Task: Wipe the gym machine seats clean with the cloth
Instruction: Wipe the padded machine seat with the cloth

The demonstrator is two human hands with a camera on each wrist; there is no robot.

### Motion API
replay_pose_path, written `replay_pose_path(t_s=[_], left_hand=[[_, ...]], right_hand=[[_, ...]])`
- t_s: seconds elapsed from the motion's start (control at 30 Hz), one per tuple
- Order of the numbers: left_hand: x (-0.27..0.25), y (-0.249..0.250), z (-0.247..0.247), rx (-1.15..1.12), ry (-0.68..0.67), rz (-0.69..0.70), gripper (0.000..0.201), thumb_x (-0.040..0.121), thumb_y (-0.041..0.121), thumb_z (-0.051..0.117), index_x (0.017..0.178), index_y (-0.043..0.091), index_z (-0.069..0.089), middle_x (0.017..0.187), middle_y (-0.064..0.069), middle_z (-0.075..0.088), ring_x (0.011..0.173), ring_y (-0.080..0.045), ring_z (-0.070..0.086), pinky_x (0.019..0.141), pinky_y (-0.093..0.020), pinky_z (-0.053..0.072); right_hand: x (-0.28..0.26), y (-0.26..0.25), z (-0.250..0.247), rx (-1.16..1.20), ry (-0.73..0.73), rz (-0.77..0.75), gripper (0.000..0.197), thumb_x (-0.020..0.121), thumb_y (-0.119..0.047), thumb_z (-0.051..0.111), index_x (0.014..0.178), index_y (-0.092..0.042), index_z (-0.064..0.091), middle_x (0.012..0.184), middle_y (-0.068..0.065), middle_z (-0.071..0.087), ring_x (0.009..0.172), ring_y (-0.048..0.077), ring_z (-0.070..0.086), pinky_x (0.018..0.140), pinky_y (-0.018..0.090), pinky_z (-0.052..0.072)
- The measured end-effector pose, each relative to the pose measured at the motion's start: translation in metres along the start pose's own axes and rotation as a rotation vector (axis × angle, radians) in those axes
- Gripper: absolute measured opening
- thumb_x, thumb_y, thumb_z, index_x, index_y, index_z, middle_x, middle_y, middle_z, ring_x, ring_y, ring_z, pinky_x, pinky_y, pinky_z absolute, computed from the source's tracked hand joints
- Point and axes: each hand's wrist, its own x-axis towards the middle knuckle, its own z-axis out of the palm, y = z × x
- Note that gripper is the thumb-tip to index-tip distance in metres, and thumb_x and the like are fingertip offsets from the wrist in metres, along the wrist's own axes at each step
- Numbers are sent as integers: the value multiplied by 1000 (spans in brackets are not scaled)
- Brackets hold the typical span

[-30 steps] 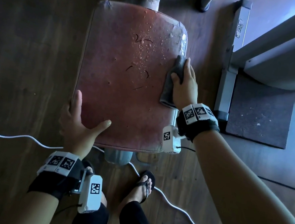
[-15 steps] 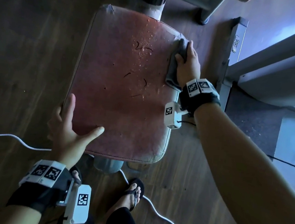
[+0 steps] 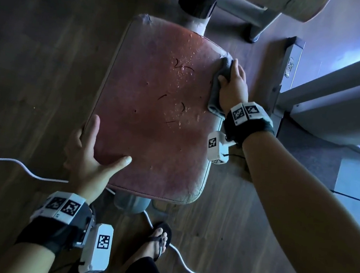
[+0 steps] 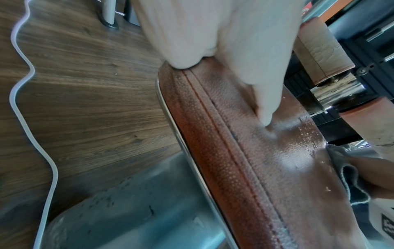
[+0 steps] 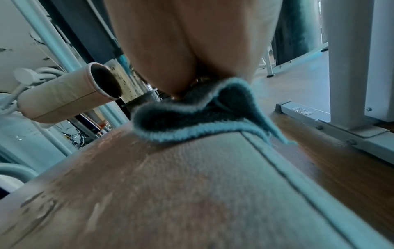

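Note:
A worn reddish-brown padded seat [image 3: 154, 121] fills the middle of the head view, with water droplets and a few dark scratches on its far half. My right hand [image 3: 232, 84] presses a dark grey cloth [image 3: 219, 83] flat against the seat's far right edge, fingers lying over it. In the right wrist view the cloth [image 5: 192, 118] bunches under the palm on the seat [image 5: 170, 185]. My left hand [image 3: 90, 152] grips the seat's near left corner, thumb on top and fingers wrapped over the side. The left wrist view shows the thumb [image 4: 264, 107] pressing the seat [image 4: 266, 168].
A grey machine frame [image 3: 288, 80] and its post stand right of the seat on the wood floor. A white cable [image 3: 19, 166] snakes across the floor at the left and under the seat. My sandalled foot [image 3: 157, 241] is just below the seat. A padded roller [image 5: 61, 96] sits beyond the seat.
My right hand has slid the cloth along the seat's right edge toward the far corner. The left hand has kept its grip on the near left corner.

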Motion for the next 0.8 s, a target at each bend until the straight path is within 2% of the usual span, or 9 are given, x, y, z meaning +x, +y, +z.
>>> replay_pose_path(t_s=[0.1, 0.17, 0.23, 0.37, 0.43, 0.53, 0.63, 0.7, 0.8], left_hand=[[-1, 2, -1, 14, 2, 6, 110, 54, 69, 72, 147, 58, 15, 160, 4, 14, 148, -16, 17, 116, -57, 23], [-2, 6, -2, 44, 6, 7, 111, 56, 66, 76, 148, 56, 15, 160, 4, 13, 147, -18, 15, 116, -58, 22], [-3, 8, -2, 52, 2, 8, 112, 58, 60, 80, 148, 55, 15, 161, 4, 13, 147, -19, 14, 116, -59, 21], [-4, 9, -5, 41, -2, -8, 111, 53, 70, 72, 146, 59, 13, 160, 4, 12, 148, -19, 13, 116, -59, 20], [-4, 13, -6, 66, -4, -10, 112, 54, 69, 74, 147, 57, 13, 160, 2, 12, 148, -21, 14, 115, -59, 21], [-5, 17, -10, 142, -9, 6, 112, 63, 59, 81, 150, 50, 11, 161, 0, 11, 148, -20, 12, 118, -54, 20], [-4, 19, -12, 183, -18, 19, 111, 66, 59, 79, 152, 46, 10, 162, 2, 8, 150, -16, 5, 121, -48, 12], [-5, 19, -12, 159, -16, 23, 110, 66, 56, 80, 152, 45, 11, 162, 2, 8, 150, -15, 5, 121, -47, 11], [-5, 17, -10, 119, -10, 27, 110, 66, 53, 82, 152, 45, 13, 161, 1, 10, 149, -16, 8, 120, -47, 16]], right_hand=[[-12, -2, 8, 0, 45, -48, 57, 98, -10, 41, 152, -10, 22, 159, 9, 17, 143, 27, 25, 117, 32, 22], [-25, 0, 13, -25, 76, -131, 55, 98, -8, 40, 151, -8, 25, 159, 11, 19, 145, 28, 21, 119, 39, 18], [-40, 4, 15, -80, 84, -215, 54, 97, -8, 41, 150, -7, 28, 157, 10, 24, 145, 28, 20, 120, 40, 15], [-68, 13, 14, -173, 51, -300, 53, 98, -12, 43, 149, -10, 31, 156, 6, 28, 144, 31, 20, 120, 39, 14], [-85, 17, 16, -215, 23, -310, 53, 98, -14, 44, 150, -12, 30, 156, 3, 28, 145, 32, 18, 120, 40, 15], [-123, 16, 21, -263, -20, -290, 56, 98, -18, 44, 151, -16, 26, 158, 0, 23, 147, 32, 13, 116, 51, 23], [-156, 13, 27, -239, -69, -260, 58, 99, -19, 42, 153, -17, 21, 160, -2, 17, 148, 31, 6, 118, 48, 20], [-158, 12, 28, -238, -88, -264, 58, 100, -20, 41, 153, -15, 18, 161, 1, 14, 148, 33, 3, 120, 47, 14], [-130, 4, 28, -285, -92, -266, 60, 100, -21, 39, 154, -10, 14, 161, 7, 12, 147, 38, 4, 120, 49, 11]])
